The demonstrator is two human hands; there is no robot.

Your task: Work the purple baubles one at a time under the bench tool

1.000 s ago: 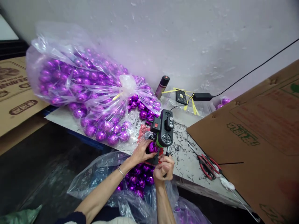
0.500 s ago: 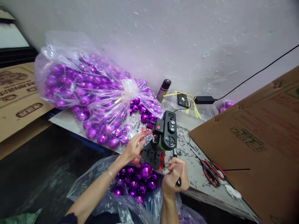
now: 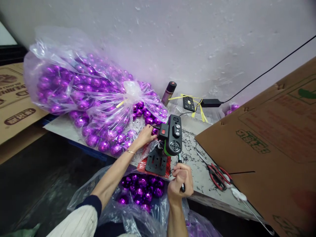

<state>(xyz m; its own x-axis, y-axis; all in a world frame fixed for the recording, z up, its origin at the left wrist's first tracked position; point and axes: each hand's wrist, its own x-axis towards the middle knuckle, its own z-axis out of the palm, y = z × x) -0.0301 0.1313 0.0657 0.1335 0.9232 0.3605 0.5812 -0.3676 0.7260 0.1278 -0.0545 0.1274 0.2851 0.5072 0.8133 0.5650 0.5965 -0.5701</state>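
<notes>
My left hand (image 3: 146,135) reaches beside the black press-like machine (image 3: 174,135), its fingers curled against a shiny purple faceted ball (image 3: 155,131); the fingertips are partly hidden. My right hand (image 3: 181,180) is closed around the black-gripped lever (image 3: 183,188) at the machine's right side. The machine has a red switch and a slotted black base plate (image 3: 156,164) over a red mat (image 3: 168,166). Below the table edge, several purple balls (image 3: 139,192) lie in an open clear plastic bag (image 3: 103,197).
A big tied clear bag (image 3: 132,90) of purple balls fills the table's left. Behind the machine are a dark spray-can-like cylinder (image 3: 169,92) and a black power adapter (image 3: 211,103). Red-handled scissors (image 3: 218,176) lie right, beside a cardboard box (image 3: 271,144). Black scraps litter the table (image 3: 197,174).
My left hand has moved from the front of the machine up and back to the purple balls beside it. A ball at the table edge has dropped into the lower bag. The right hand keeps its hold.
</notes>
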